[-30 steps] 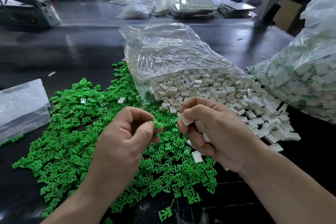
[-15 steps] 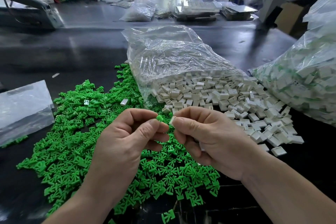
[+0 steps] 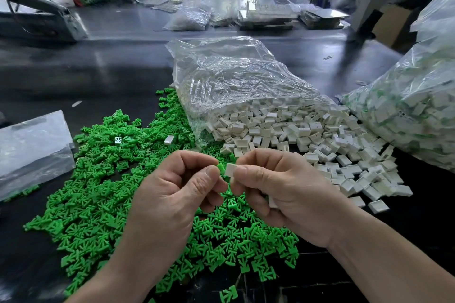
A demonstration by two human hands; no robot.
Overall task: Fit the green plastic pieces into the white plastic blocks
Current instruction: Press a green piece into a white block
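My left hand [image 3: 172,194] pinches a small green plastic piece [image 3: 221,168] between thumb and forefinger. My right hand [image 3: 278,187] pinches a white plastic block [image 3: 231,170] at its fingertips, and more white blocks [image 3: 272,202] show inside its curled fingers. The green piece touches the white block's left edge, above the table. Below both hands spreads a heap of loose green pieces [image 3: 103,179]. A heap of white blocks [image 3: 307,135] spills from a clear bag [image 3: 236,81] to the right.
A big clear bag [image 3: 413,108] of white blocks with green in them stands at the far right. A flat clear bag [image 3: 29,150] lies at the left. The dark table [image 3: 98,69] runs back to more bags, trays and a machine.
Both hands came together over the green heap. The green piece and the white block, apart a second ago, now touch between the fingertips.
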